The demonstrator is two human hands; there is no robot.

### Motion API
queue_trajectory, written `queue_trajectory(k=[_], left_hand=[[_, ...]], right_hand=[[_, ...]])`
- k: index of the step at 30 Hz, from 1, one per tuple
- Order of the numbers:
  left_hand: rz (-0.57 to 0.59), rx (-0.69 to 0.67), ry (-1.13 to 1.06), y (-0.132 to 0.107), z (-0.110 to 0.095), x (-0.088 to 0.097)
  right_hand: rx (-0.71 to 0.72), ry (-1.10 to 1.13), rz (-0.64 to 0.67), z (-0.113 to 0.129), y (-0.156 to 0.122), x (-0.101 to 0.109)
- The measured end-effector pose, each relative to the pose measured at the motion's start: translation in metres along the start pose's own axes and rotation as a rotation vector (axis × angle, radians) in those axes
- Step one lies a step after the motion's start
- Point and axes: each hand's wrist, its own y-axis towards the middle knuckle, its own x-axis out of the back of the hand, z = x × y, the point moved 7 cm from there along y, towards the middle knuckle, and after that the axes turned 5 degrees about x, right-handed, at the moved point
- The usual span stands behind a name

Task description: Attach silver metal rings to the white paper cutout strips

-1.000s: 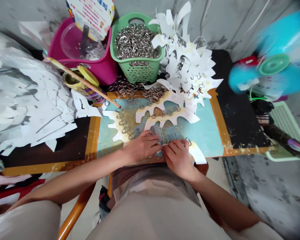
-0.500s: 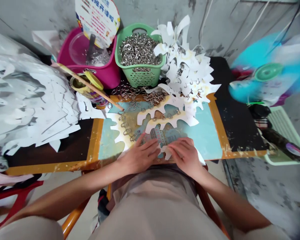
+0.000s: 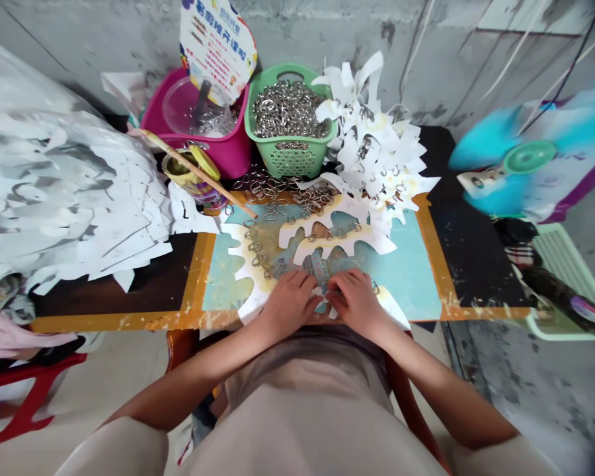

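Observation:
At the front edge of the table, my left hand [image 3: 290,305] bends its fingers and thumb onto a small white toothed piece [image 3: 320,299] of a cut-out sheet. From the other side my right hand [image 3: 357,303] pinches the same piece, its fingertips close to the left ones. What lies under the fingertips is too small to make out. White sheet shows beside both hands: a toothed strip [image 3: 250,277] with several metal rings on its yellowish band to the left, and a white end [image 3: 394,309] to the right. Farther back lie two more toothed strips [image 3: 344,246] with rings.
Loose rings [image 3: 265,185] lie before a green basket [image 3: 292,158] full of rings. Left of it stand a magenta bin [image 3: 228,155] and a can [image 3: 178,172] with a stick [image 3: 203,175] across it. White cut-outs pile up left [image 3: 104,198] and right [image 3: 377,145]. A blue fan [image 3: 490,145] spins at right.
My left fingers have drawn in from stretched out to bent, with the thumb at the white piece. My right fingers stay pinched there. The whole view has shifted slightly.

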Motion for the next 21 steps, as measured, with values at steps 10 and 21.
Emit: queue_trajectory(k=[10, 21], left_hand=[[0.221, 0.187, -0.711, 0.003, 0.004, 0.009], [0.426, 0.115, -1.014, 0.005, -0.032, 0.05]], right_hand=[[0.066, 0.293, 0.036, 0.007, 0.001, 0.03], [0.182, 0.764, 0.179, 0.047, 0.005, 0.062]])
